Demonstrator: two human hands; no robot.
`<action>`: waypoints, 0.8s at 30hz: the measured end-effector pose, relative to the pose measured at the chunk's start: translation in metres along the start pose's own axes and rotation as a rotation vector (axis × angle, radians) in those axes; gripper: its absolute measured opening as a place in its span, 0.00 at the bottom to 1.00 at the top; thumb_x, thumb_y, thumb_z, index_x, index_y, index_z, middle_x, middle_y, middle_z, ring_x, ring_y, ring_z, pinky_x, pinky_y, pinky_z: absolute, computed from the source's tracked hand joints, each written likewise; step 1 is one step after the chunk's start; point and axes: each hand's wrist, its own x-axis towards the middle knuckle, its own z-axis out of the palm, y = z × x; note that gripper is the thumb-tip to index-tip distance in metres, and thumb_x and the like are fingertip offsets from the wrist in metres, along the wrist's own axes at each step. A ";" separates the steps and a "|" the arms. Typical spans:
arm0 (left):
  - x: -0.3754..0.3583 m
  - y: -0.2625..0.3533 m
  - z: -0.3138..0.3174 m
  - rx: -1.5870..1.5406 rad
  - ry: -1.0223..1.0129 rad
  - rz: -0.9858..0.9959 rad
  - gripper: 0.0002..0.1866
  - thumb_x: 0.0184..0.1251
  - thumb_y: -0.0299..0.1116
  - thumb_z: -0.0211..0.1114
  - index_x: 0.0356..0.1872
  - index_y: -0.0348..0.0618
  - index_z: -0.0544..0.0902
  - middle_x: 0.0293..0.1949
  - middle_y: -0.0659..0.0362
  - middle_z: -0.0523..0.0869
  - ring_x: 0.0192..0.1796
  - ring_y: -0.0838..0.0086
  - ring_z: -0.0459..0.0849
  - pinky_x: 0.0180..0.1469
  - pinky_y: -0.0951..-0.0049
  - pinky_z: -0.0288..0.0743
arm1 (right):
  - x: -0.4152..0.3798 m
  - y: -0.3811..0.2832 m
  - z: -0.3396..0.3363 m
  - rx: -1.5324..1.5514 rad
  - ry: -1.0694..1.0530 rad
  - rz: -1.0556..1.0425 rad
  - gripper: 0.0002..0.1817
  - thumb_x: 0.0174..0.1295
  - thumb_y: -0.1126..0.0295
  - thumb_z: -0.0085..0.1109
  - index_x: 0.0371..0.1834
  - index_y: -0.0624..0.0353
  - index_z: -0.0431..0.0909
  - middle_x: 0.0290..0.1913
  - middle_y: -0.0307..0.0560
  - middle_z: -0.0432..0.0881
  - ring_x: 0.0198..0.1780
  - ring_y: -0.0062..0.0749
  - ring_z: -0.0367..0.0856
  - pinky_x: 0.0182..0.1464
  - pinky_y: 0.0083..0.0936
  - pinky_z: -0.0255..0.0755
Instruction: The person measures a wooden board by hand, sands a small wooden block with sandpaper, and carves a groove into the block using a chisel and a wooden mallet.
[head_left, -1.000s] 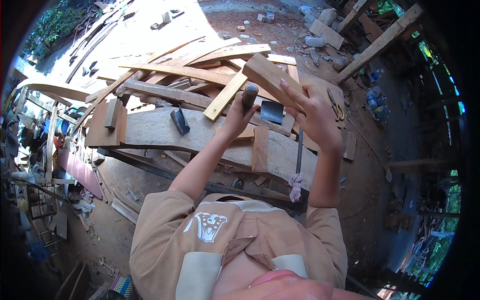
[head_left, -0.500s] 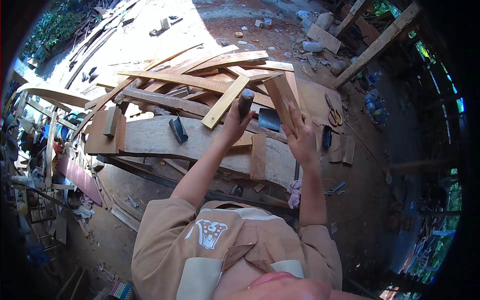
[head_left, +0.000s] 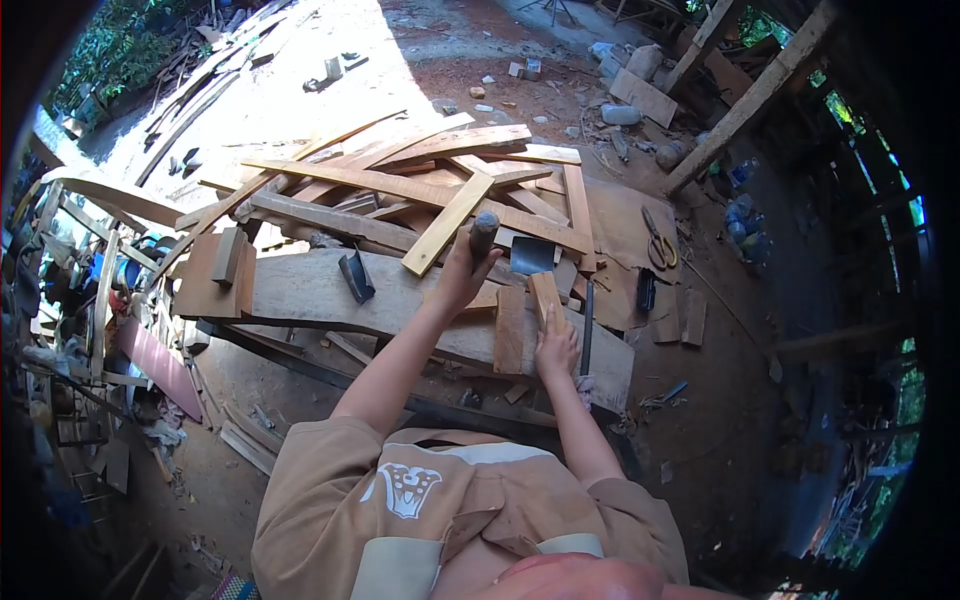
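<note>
My left hand (head_left: 464, 272) is closed round a dark, thick rod-like tool (head_left: 483, 232) with a rounded pale end, held upright above the bench; the rest of it is hidden in the fist. My right hand (head_left: 557, 352) grips a short wooden block (head_left: 545, 300) low over the bench. Just left of that block stands another wooden block (head_left: 508, 330). A thick wooden plank (head_left: 320, 290) forms the worktop under both hands. Between and beyond the hands lies a dark curved metal piece (head_left: 533, 257). Beside my right hand a dark rod (head_left: 587, 325) lies across the plank.
Several sawn wood strips (head_left: 380, 180) are piled behind the plank. A second dark curved piece (head_left: 355, 277) rests on the left. Yellow-handled shears (head_left: 659, 245) and a black object (head_left: 646, 290) lie on the right. A timber post (head_left: 750, 100) slants at the upper right.
My right hand has come down and left with the wooden block, from raised over the wood pile to low at the plank. My left hand has shifted only slightly.
</note>
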 end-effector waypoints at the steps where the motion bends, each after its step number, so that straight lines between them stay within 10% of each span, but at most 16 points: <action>1: -0.002 0.002 -0.001 0.001 -0.014 -0.027 0.20 0.60 0.35 0.62 0.42 0.38 0.61 0.34 0.44 0.75 0.36 0.52 0.75 0.39 0.62 0.69 | 0.001 0.000 0.001 -0.015 -0.005 -0.007 0.37 0.55 0.59 0.56 0.68 0.32 0.50 0.54 0.55 0.63 0.55 0.47 0.64 0.49 0.44 0.64; 24: -0.010 -0.001 0.004 0.050 0.042 0.022 0.21 0.59 0.36 0.63 0.44 0.37 0.62 0.34 0.43 0.77 0.37 0.48 0.77 0.39 0.59 0.69 | 0.001 0.000 0.005 -0.059 0.070 -0.023 0.37 0.56 0.59 0.55 0.69 0.32 0.48 0.51 0.54 0.67 0.52 0.46 0.68 0.47 0.43 0.67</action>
